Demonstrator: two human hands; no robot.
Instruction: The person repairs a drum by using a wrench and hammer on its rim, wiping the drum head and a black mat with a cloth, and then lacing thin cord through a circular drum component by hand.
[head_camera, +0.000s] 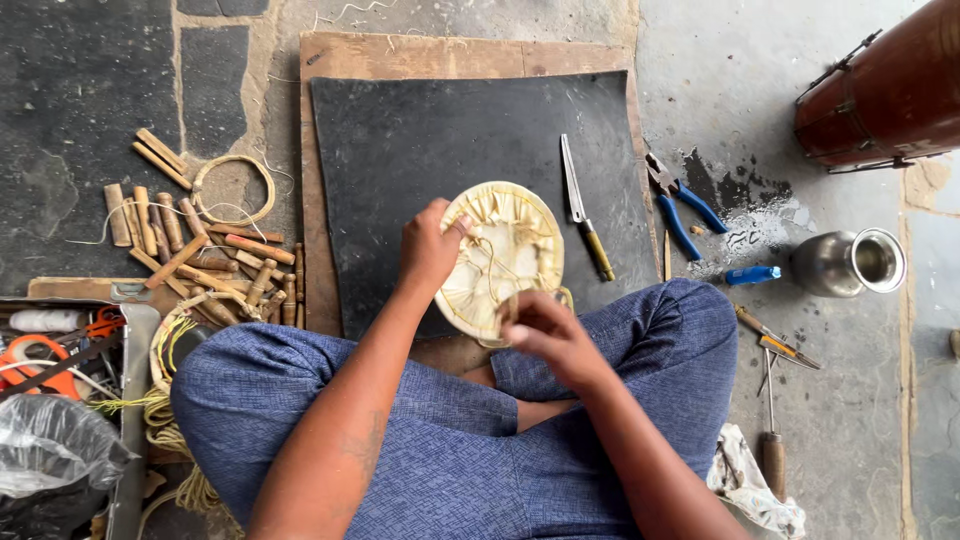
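Left hand (428, 248) grips the rim of a pale round rawhide drumhead disc (505, 255) over the lap; right hand (545, 330) pinches its lacing cord; likely light, stiff-edged, best held by the rim.

Packaging noted: one crumpled translucent grey plastic bag (52, 445), lower left corner, lying against the grey metal edge of an open toolbox (128, 400). Contents not discernible through the film. No labels, signs or screens seen anywhere on floor, mat or tools. No printed cartons or wrappers.
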